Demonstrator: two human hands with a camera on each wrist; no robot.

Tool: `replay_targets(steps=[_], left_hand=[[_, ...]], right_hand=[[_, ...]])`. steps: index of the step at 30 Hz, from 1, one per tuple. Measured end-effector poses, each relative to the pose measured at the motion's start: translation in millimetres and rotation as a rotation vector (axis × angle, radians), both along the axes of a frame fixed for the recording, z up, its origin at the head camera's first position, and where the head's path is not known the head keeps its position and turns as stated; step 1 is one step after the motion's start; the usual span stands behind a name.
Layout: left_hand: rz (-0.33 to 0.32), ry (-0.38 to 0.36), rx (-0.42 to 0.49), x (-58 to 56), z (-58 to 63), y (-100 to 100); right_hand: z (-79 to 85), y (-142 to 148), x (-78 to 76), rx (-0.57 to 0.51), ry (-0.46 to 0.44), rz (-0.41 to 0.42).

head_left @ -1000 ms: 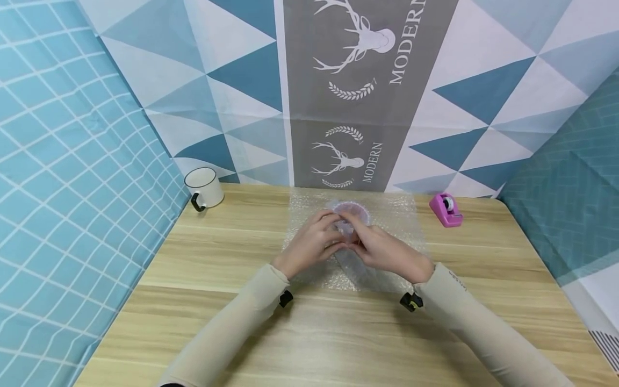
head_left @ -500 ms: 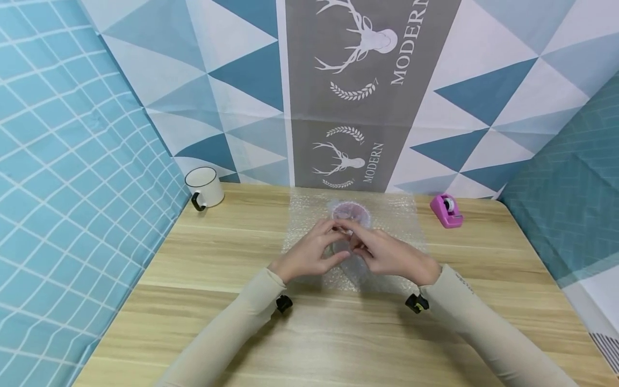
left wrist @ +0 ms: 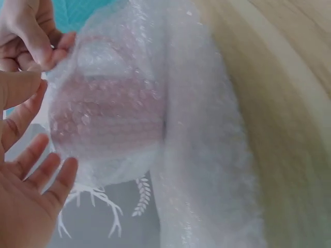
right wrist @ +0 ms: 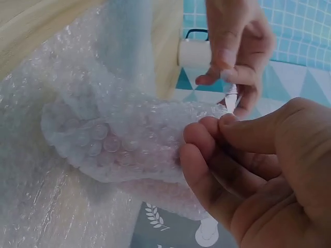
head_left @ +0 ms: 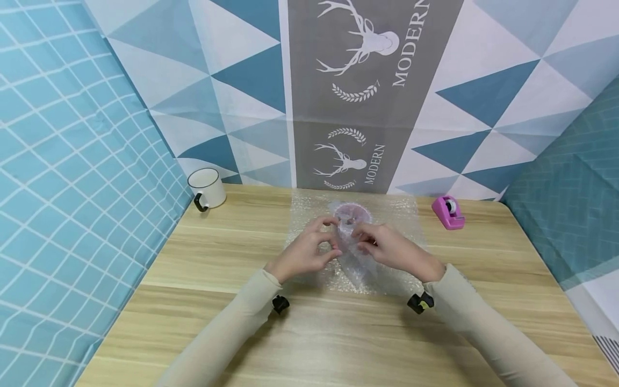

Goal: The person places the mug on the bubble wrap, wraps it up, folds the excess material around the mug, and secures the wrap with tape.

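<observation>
In the head view, a pinkish, round, cup-like object lies under bubble wrap, its exact kind blurred by the bubbles. My left hand is at its near left side, thumb and a fingertip together on a small clear strip that looks like tape. My right hand is on the near right side, fingers curled; in the right wrist view its thumb and finger pinch the wrap's gathered edge. The left wrist view shows the left hand's other fingers spread beside the wrapped pink body.
A white mug with a black handle stands at the back left of the wooden table. To the back right is a pink tape dispenser. A patterned cloth wall rises behind the table.
My hands, which met over the wrapped object, have drawn apart. The left has shifted left and the right has moved right, uncovering more of the wrap between them.
</observation>
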State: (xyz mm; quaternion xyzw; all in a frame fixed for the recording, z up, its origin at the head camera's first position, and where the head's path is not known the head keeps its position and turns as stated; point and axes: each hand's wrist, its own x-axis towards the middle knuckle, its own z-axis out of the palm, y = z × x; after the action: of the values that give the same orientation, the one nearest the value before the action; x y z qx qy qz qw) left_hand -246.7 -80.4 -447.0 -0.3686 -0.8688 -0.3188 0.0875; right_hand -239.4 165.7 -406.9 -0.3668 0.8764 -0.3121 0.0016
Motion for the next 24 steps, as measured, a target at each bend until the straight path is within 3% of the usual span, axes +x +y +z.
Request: replay_targets(steps=[6,12,16,24], left_hand=[[0.059,-0.031,0.043,0.5,-4.2,-1],[0.08,-0.026,-0.022,-1.2,-3.3,1],[0.085,-0.067,-0.032,-2.2,-0.9,2],[0.106,-0.175,0.072,-12.9,-8.2,7]], right_hand=[[2.3,2,-1.9,-0.022,0.047,-0.023],[1.9,1,-3.7,0.007,0.026,-0.089],[2.6,-1,-4.5,0.009,-0.007,-0.119],[1.4,-7,-8.1,-0.017,-0.058,-0.183]])
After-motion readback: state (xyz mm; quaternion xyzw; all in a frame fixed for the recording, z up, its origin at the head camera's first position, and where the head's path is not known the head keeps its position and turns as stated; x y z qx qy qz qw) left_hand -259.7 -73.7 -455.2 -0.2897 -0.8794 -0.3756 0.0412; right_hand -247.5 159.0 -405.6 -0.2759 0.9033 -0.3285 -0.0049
